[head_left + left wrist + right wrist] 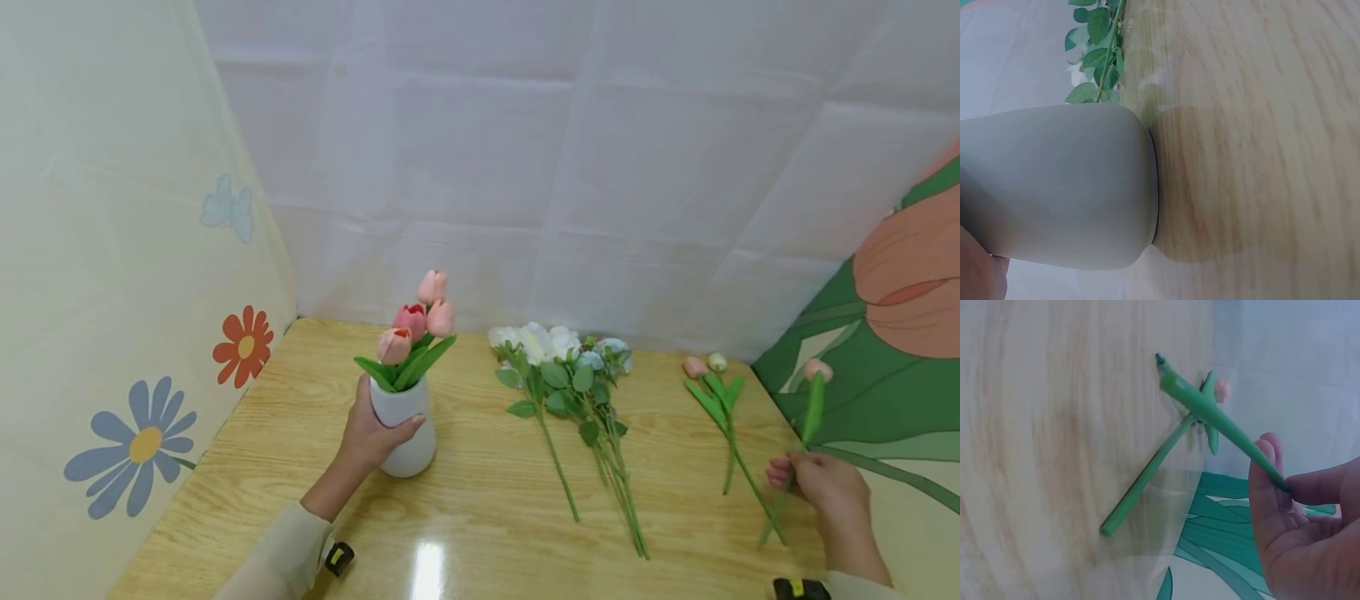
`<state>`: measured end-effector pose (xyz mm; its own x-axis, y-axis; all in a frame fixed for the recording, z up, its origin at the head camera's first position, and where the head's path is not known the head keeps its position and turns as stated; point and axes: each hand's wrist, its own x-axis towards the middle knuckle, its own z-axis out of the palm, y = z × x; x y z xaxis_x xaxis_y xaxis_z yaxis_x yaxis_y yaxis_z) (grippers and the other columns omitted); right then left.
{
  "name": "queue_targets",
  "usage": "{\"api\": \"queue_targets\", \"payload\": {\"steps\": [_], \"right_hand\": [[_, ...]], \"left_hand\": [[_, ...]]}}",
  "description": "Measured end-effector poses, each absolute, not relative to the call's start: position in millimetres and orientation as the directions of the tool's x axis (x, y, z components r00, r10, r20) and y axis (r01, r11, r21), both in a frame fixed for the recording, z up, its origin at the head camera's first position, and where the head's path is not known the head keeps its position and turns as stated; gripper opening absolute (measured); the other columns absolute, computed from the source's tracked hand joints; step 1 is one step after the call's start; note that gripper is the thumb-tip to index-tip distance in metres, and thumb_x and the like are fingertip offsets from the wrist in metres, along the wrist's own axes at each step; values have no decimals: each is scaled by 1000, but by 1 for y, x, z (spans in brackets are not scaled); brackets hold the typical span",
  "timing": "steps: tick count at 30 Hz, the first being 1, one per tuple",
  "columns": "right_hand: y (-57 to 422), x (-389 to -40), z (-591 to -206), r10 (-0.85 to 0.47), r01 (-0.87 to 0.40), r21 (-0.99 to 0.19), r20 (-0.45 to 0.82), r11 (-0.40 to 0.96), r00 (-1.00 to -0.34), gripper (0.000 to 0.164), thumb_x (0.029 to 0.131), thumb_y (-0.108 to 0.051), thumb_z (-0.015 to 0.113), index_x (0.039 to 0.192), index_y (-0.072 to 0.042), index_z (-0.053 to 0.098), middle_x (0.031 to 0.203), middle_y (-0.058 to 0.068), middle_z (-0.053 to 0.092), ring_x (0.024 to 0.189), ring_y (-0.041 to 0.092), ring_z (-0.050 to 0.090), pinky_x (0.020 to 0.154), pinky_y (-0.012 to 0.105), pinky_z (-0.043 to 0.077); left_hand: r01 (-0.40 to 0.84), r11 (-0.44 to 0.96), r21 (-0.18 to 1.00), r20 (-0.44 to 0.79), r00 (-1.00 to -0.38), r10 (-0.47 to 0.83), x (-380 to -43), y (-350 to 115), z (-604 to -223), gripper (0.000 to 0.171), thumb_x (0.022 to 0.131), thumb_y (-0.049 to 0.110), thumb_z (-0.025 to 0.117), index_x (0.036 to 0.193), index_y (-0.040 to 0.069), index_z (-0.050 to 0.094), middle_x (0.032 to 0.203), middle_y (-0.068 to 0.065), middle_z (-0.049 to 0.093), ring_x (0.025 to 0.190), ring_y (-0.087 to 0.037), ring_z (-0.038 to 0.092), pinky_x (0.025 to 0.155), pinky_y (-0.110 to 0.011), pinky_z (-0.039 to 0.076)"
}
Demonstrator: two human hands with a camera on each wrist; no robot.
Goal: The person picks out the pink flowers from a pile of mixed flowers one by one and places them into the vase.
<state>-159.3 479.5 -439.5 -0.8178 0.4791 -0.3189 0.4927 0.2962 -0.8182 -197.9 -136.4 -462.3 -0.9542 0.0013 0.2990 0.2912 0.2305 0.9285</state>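
Note:
My left hand (372, 431) grips a white vase (405, 429) that stands upright on the table, thumb across its front. Several pink tulips (410, 322) with green leaves stick out of its mouth. In the left wrist view the vase (1066, 187) fills the left side, its base on the wood. At the right edge my right hand (828, 487) pinches the stem of one pale pink tulip (817, 371), held upright above the table. The right wrist view shows that stem (1222, 425) between thumb and fingers. A pink tulip (695, 367) and a white tulip (717, 362) lie beside this hand.
White flowers (536, 343) and pale blue flowers (591, 360) on long leafy stems lie mid-table (480, 500). A white cloth (450, 150) hangs behind the table. Printed flower cloths (127, 275) stand at both sides, the right one close to my right hand.

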Motion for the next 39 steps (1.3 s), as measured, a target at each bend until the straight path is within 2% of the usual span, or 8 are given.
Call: {"api": "queue_targets", "payload": {"steps": [7, 11, 23, 31, 39], "right_hand": [[466, -160, -434, 467, 462, -824, -284, 328, -838, 53, 107, -12, 30, 144, 26, 26, 71, -9, 66, 65, 5, 69, 73, 32, 60], [460, -160, -430, 458, 454, -830, -282, 324, -843, 56, 108, -14, 30, 145, 26, 21, 72, -11, 66, 65, 3, 69, 74, 31, 60], [440, -158, -420, 443, 387, -833, -197, 395, -875, 62, 109, -24, 32, 145, 26, 23, 76, -15, 66, 67, 2, 70, 74, 32, 60], [431, -160, -419, 422, 353, -836, -165, 419, -891, 60, 109, -22, 33, 144, 25, 25, 79, -12, 68, 69, 3, 71, 75, 33, 60], [416, -161, -415, 415, 305, -843, -109, 443, -903, 58, 110, -23, 33, 143, 25, 30, 77, -17, 65, 67, -1, 68, 72, 30, 60]], "left_hand": [[285, 224, 932, 291, -957, 5, -198, -136, -461, 85, 79, 13, 85, 144, 7, 30, 132, -17, 55, 116, -35, 56, 99, -58, 45], [288, 219, 932, 293, -956, 12, -198, -137, -462, 86, 79, 14, 85, 144, 8, 30, 132, -17, 55, 117, -34, 56, 99, -57, 45], [290, 202, 935, 293, -956, 16, -198, -137, -460, 86, 79, 12, 85, 144, 8, 30, 132, -17, 55, 117, -34, 56, 100, -57, 44], [289, 198, 937, 292, -956, 16, -198, -137, -461, 86, 79, 12, 86, 144, 8, 30, 132, -17, 55, 117, -34, 56, 99, -57, 45], [294, 197, 935, 297, -955, 18, -198, -137, -461, 86, 79, 11, 85, 144, 7, 30, 132, -17, 55, 117, -34, 56, 99, -56, 45]]}}
